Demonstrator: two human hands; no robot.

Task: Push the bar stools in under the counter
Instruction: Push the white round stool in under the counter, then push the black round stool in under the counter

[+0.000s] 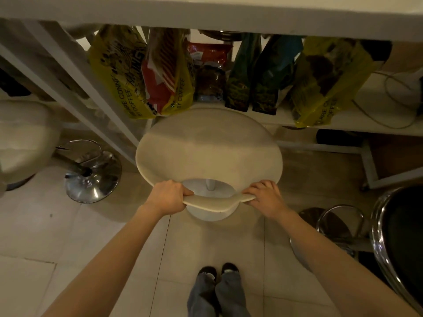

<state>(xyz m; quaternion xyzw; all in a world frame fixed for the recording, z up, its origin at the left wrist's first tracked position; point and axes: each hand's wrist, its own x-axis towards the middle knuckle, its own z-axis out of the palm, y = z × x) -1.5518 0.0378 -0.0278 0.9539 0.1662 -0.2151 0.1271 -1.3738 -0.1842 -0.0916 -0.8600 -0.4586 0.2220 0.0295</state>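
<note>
A cream bar stool (208, 147) with a round seat and low curved backrest stands right in front of me. Its far half lies in shadow beneath the white counter (206, 17). My left hand (168, 197) grips the left end of the backrest rim, and my right hand (265, 197) grips the right end. The stool's white base shows through the gap under the backrest. A second cream stool (25, 138) with a chrome base (91, 175) stands at the left. The black seat and chrome frame of a third stool (398, 239) are at the right edge.
Under the counter a white shelf (357, 120) carries several coffee bags (128, 72) and a cable (389, 99), just beyond the stool's seat. A slanted white frame bar (75, 83) runs at left. My feet (217, 271) stand on the tiled floor (45, 236) behind the stool.
</note>
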